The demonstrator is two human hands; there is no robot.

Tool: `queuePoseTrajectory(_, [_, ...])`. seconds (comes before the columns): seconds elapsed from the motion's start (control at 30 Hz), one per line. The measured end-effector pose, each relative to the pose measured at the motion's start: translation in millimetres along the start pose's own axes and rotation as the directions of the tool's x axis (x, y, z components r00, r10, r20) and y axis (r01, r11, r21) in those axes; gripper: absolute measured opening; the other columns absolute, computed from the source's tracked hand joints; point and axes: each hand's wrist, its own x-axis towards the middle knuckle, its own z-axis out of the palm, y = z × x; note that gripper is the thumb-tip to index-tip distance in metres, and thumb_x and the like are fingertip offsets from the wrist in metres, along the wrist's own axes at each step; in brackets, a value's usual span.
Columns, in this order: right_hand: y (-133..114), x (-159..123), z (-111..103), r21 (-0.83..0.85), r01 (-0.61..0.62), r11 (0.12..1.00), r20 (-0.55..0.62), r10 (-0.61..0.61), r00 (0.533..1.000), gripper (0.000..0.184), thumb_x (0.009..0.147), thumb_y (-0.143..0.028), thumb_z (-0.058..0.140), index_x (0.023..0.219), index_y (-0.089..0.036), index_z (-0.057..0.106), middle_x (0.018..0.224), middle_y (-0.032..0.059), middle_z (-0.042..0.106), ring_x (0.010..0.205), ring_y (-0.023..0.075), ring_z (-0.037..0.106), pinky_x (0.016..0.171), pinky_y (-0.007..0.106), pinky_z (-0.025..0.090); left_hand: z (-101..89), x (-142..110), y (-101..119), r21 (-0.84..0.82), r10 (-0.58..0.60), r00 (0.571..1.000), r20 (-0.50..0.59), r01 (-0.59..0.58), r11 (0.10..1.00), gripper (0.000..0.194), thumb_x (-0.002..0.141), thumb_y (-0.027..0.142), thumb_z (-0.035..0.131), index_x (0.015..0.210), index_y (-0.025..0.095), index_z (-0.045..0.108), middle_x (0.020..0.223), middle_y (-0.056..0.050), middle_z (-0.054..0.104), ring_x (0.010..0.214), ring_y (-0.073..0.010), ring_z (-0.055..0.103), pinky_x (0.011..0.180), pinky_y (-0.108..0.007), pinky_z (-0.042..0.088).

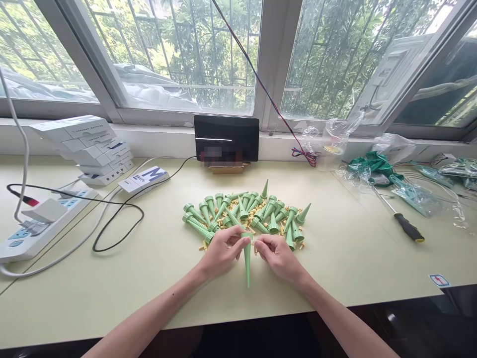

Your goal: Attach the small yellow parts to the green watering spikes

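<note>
Your left hand (224, 251) pinched a green plastic cone spike (247, 261), point down, above the pale yellow-green tabletop (149, 288); your right hand (278, 253) had its fingertips closed just beside it, apparently gripping a small tan plastic peg (255, 243). A slight misalignment could have made the peg slip from so small a pinch into the loose heap behind. Your fingers hid the peg's far end and any hole facing it.

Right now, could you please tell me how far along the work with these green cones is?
I can't make out any finished cone. The left hand holds a green cone near its wide end; the right hand pinches a small yellow piece close by. The heaped cones and loose yellow pieces seem left.
</note>
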Motion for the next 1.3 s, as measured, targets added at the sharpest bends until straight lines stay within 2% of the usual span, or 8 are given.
queuePoseTrajectory(0.13, [-1.5,-0.1,1.2,-0.054,0.056,0.997,-0.024,-0.057,0.998,0.036,0.097,-0.042,0.049,0.073,-0.017,0.058,0.066,0.0006,0.051,0.06,0.0122,0.043,0.055,0.025,0.032,-0.2,-0.1,-2.7,-0.045,-0.028,0.999,0.02,0.029,0.999,0.032,0.094,0.044,0.053,0.077,0.016,0.056,0.051,0.004,0.053,0.046,-0.0099,0.051,0.048,-0.021,0.04])
queuePoseTrajectory(0.37, [0.4,-0.2,-1.2,0.063,-0.06,0.996,0.044,0.057,0.997,0.042,0.098,-0.046,0.045,0.068,-0.018,0.054,0.053,-0.0043,0.04,0.047,0.0092,0.03,0.047,0.025,0.025,1.4,-0.7,3.6,0.007,0.029,0.999,-0.019,-0.029,1.0,0.026,0.092,0.039,0.057,0.101,0.016,0.064,0.06,0.003,0.058,0.049,-0.0104,0.055,0.052,-0.022,0.045])
queuePoseTrajectory(0.5, [-1.6,-0.6,-0.4,-0.032,0.031,0.999,0.006,-0.03,1.0,0.04,0.097,-0.045,0.048,0.069,-0.017,0.056,0.061,-0.0011,0.048,0.055,0.0111,0.04,0.052,0.025,0.03,0.3,0.0,2.7,0.0,-0.013,1.0,0.002,0.013,1.0,0.033,0.094,0.044,0.053,0.078,0.015,0.06,0.049,0.004,0.052,0.044,-0.01,0.05,0.047,-0.022,0.039])
queuePoseTrajectory(0.6, [-0.9,-0.7,0.4,-0.092,0.083,0.992,-0.014,-0.085,0.996,0.038,0.097,-0.044,0.049,0.072,-0.017,0.058,0.066,0.0006,0.052,0.06,0.0126,0.043,0.055,0.025,0.033,-0.5,0.3,0.3,-0.009,-0.044,0.999,0.017,0.044,0.999,0.037,0.094,0.045,0.052,0.072,0.016,0.057,0.048,0.003,0.053,0.043,-0.0102,0.05,0.047,-0.022,0.039])
queuePoseTrajectory(0.87, [3.1,-1.1,-1.9,0.027,-0.038,0.999,0.063,0.037,0.997,0.04,0.098,-0.043,0.046,0.069,-0.018,0.054,0.054,-0.004,0.042,0.047,0.0095,0.033,0.048,0.024,0.027,1.8,-1.5,1.8,0.098,0.063,0.998,-0.026,-0.06,0.993,0.023,0.091,0.037,0.059,0.099,0.017,0.066,0.056,0.004,0.059,0.047,-0.0107,0.054,0.055,-0.024,0.045])
queuePoseTrajectory(1.03, [0.6,-0.5,0.1,-0.115,0.088,0.989,0.008,-0.088,0.996,0.034,0.097,-0.037,0.049,0.07,-0.017,0.055,0.062,-0.0011,0.049,0.057,0.0115,0.04,0.055,0.025,0.03,-1.0,-0.5,0.4,0.041,-0.019,0.999,0.032,0.018,0.999,0.031,0.094,0.04,0.053,0.077,0.016,0.062,0.047,0.004,0.055,0.042,-0.0108,0.052,0.048,-0.022,0.04])
queuePoseTrajectory(1.1, [0.6,-0.5,0.9,-0.145,0.107,0.984,0.001,-0.109,0.994,0.033,0.097,-0.036,0.05,0.071,-0.017,0.056,0.063,-0.0009,0.05,0.058,0.0118,0.041,0.056,0.025,0.031,-1.7,-0.3,-0.3,0.002,-0.045,0.997,0.055,0.045,0.999,0.032,0.095,0.04,0.052,0.075,0.016,0.06,0.048,0.003,0.056,0.043,-0.0114,0.054,0.047,-0.022,0.04])
queuePoseTrajectory(1.3, [3.3,-2.0,0.3,-0.045,-0.008,0.999,0.044,0.01,0.999,0.037,0.099,-0.038,0.045,0.07,-0.017,0.054,0.056,-0.0032,0.044,0.05,0.0099,0.035,0.05,0.024,0.028,1.0,-1.9,-0.1,0.06,0.046,0.999,0.005,-0.046,0.997,0.019,0.092,0.032,0.058,0.099,0.016,0.065,0.053,0.005,0.058,0.047,-0.0101,0.055,0.054,-0.022,0.044])
